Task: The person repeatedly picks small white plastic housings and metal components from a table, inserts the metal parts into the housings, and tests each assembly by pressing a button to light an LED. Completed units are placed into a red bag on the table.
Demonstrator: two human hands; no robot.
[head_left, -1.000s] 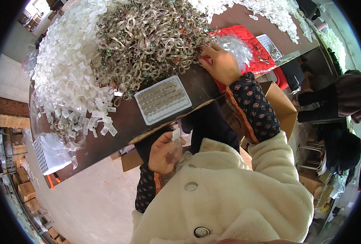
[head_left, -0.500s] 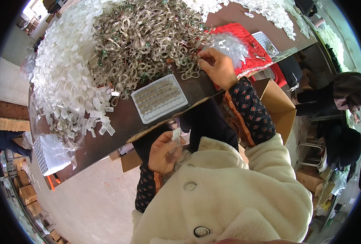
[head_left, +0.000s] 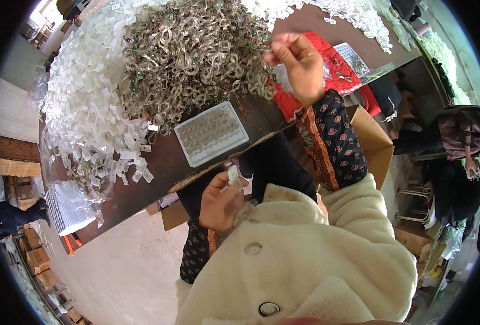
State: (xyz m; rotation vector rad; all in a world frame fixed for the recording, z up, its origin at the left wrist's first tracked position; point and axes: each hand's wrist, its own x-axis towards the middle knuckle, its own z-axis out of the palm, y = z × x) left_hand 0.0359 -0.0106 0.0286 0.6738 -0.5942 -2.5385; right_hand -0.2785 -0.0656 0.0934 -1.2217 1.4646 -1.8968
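Observation:
My left hand is closed in front of my coat, below the table edge. Between its thumb and fingers sits a small white plastic case. My right hand is raised over the table's right part, its thumb and fingertips pinched together. From the pinch hangs a blurred coil of thin silvery wire, beside a large heap of similar wire coils. A tiny reddish piece shows at the coil's lower side. A white tray with rows of round metal discs lies at the table's near edge.
Small white plastic cases are heaped on the left. A red cloth lies at the right beside another tray. Orange-handled tool is at the left corner. An open cardboard box stands below; another person sits far right.
My right hand has risen away from the table, and the wire coil beneath it has lifted and blurred. My left hand stays nearly in place with the white case.

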